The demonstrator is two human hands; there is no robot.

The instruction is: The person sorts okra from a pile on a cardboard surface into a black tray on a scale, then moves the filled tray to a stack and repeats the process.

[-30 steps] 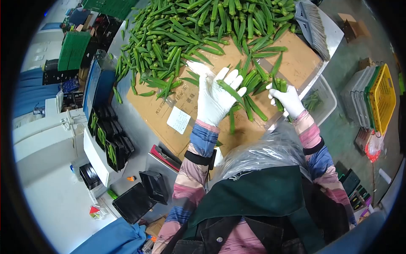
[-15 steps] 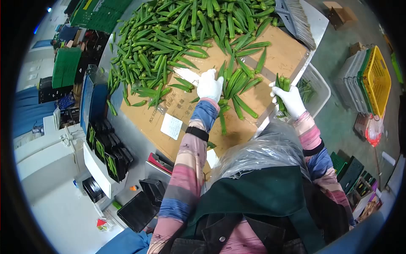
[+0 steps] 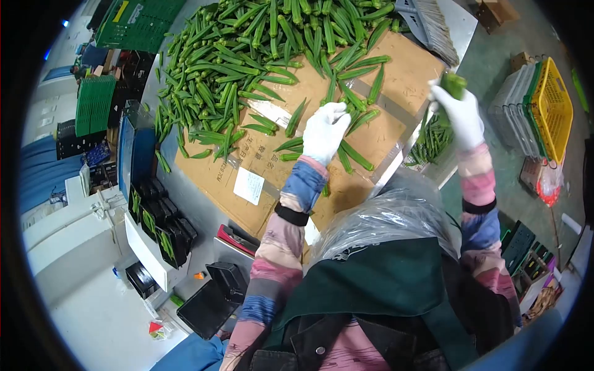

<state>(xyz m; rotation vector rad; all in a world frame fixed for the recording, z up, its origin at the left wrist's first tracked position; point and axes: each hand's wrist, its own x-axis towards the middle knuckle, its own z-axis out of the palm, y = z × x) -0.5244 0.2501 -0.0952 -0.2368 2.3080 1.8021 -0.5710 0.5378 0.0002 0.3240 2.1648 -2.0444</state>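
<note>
My left hand (image 3: 324, 132), in a white glove, is over the small group of okra on the cardboard (image 3: 247, 213). Its fingers are bent together, and what they hold, if anything, is hidden. At the right, my right hand (image 3: 461, 114), also gloved in white, grips a few okra pods (image 3: 453, 85), slightly blurred, above a white crate (image 3: 445, 176) with okra (image 3: 431, 139) inside. A large heap of okra (image 3: 247, 52) covers the far side of the table, with loose pods (image 3: 356, 157) lying near my left hand.
A brush (image 3: 433, 28) lies at the table's far right corner. Black trays (image 3: 164, 226) with okra stand at the left. Stacked crates, the front one yellow (image 3: 550, 111), are on the floor at the right. Green crates (image 3: 139, 21) stand at the upper left.
My right hand has moved right and away from my body with the okra, over the crate. My left hand has shifted slightly right, onto the small okra group.
</note>
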